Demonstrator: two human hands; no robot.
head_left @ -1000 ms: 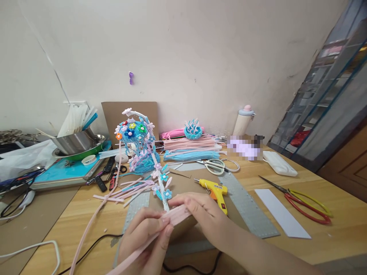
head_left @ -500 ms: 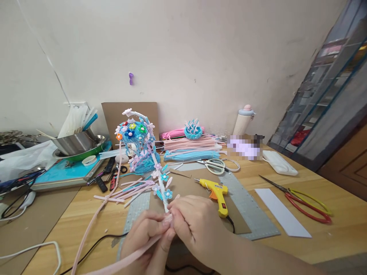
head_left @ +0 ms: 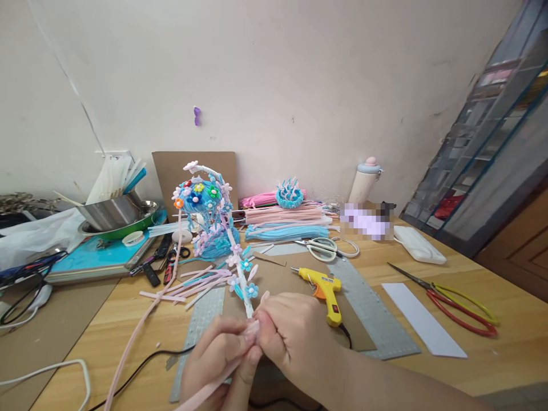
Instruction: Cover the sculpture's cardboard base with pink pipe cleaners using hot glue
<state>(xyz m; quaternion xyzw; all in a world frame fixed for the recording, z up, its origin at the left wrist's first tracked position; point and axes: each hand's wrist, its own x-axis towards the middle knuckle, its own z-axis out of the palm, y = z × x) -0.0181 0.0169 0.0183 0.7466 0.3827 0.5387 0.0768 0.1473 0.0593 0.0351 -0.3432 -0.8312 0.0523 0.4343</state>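
Note:
My left hand (head_left: 218,359) and my right hand (head_left: 291,337) meet low in the middle, both pinched on a pink pipe cleaner (head_left: 209,385) that runs down to the lower left. Right at my fingertips stands the white flower stem (head_left: 240,278) with small blue and pink blossoms, rising toward a blue pipe-cleaner ornament (head_left: 204,217) covered in coloured flowers. A second long pink pipe cleaner (head_left: 137,331) curves off over the table to the left.
A yellow glue gun (head_left: 323,288) lies just right of my hands on brown cardboard. Scissors (head_left: 327,246), red-handled shears (head_left: 449,297), a white paper strip (head_left: 422,319), pipe-cleaner bundles (head_left: 285,222), a metal bowl (head_left: 113,212) and cables (head_left: 25,297) crowd the wooden table.
My right hand slid left along the pink pipe cleaner and closed against my left hand's fingertips. The length of pink pipe cleaner that lay between the hands is no longer showing.

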